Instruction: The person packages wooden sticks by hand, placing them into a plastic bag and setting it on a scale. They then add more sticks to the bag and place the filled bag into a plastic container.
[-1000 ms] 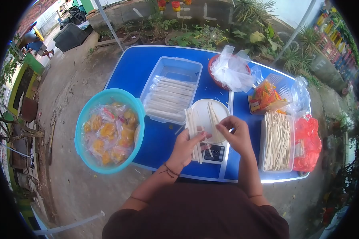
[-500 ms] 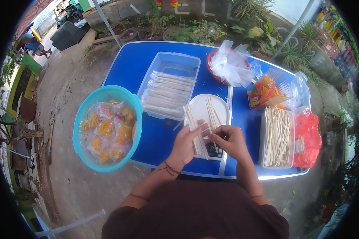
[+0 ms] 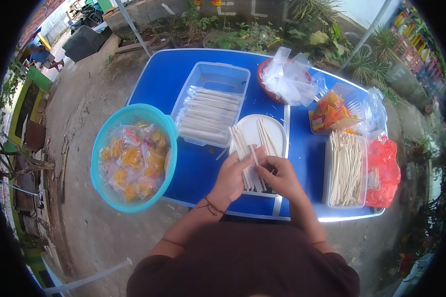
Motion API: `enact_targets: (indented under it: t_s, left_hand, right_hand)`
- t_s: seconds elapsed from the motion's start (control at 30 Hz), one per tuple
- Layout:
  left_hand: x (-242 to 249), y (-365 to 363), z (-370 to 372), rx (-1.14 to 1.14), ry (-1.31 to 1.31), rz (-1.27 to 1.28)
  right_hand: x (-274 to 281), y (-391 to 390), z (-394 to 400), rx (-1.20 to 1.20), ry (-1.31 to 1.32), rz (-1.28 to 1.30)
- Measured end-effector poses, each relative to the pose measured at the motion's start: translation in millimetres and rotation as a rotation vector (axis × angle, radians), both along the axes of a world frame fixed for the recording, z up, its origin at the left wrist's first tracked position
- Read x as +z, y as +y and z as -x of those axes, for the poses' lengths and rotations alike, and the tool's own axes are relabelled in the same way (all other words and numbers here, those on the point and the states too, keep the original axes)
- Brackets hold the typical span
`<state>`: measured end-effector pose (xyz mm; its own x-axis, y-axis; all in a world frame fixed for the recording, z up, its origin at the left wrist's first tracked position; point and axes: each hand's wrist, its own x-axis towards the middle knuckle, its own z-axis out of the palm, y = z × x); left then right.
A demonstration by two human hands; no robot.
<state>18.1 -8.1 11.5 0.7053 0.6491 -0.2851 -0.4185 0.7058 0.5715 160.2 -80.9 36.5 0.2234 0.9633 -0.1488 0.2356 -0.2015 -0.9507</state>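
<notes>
My left hand (image 3: 231,175) is closed around a small bunch of pale wooden sticks (image 3: 240,143), with a clear plastic sleeve (image 3: 252,182) hanging below the fingers. Close against it, my right hand (image 3: 277,174) pinches a wooden stick (image 3: 255,154) beside that bunch; its fingertips are partly hidden. Under both hands lies a white tray (image 3: 277,129), with more loose sticks (image 3: 266,136) on its far right side. A dark object on the tray's near part is mostly covered by my hands.
On the blue table (image 3: 158,74) stand a clear box (image 3: 223,72) of wrapped sticks, a red basket (image 3: 265,86) of plastic bags, a container (image 3: 332,111) of orange packets, a box of bare sticks (image 3: 346,171) and a red bag (image 3: 384,171). A turquoise basin (image 3: 98,173) holds bagged food.
My right hand has moved slightly left, closer to my left hand. Its fingers now meet a stick beside the bunch, where a gap showed between the hands before.
</notes>
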Motion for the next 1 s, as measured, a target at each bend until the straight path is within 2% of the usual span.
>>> enact_targets:
  t_s: [0.2, 0.33, 0.43, 0.6, 0.67, 0.77, 0.9, 1.0]
  left_hand:
    - [3, 3, 3, 0.006, 0.013, -0.005]
    - [5, 6, 2, 0.059, -0.011, 0.046]
    - [7, 8, 3, 0.076, 0.001, 0.045]
    - [2, 9, -1, 0.104, 0.086, -0.023]
    - [3, 8, -4, 0.060, 0.087, -0.051]
    - [2, 4, -9, 0.037, 0.086, -0.075]
    - [-2, 4, -9, 0.016, 0.092, -0.085]
    - [-5, 6, -6, 0.084, 0.064, -0.033]
  right_hand:
    - [3, 4, -8, -0.056, 0.020, -0.037]
    - [10, 11, -17, -0.119, -0.147, -0.078]
    - [14, 14, -20, -0.145, -0.180, -0.064]
    - [14, 12, -11, -0.061, -0.186, -0.074]
    - [10, 12, -8, -0.051, -0.190, 0.000]
    - [6, 11, -2, -0.036, -0.246, -0.034]
    - [4, 10, -4, -0.075, -0.268, -0.037]
    - [7, 12, -16, -0.128, -0.350, -0.052]
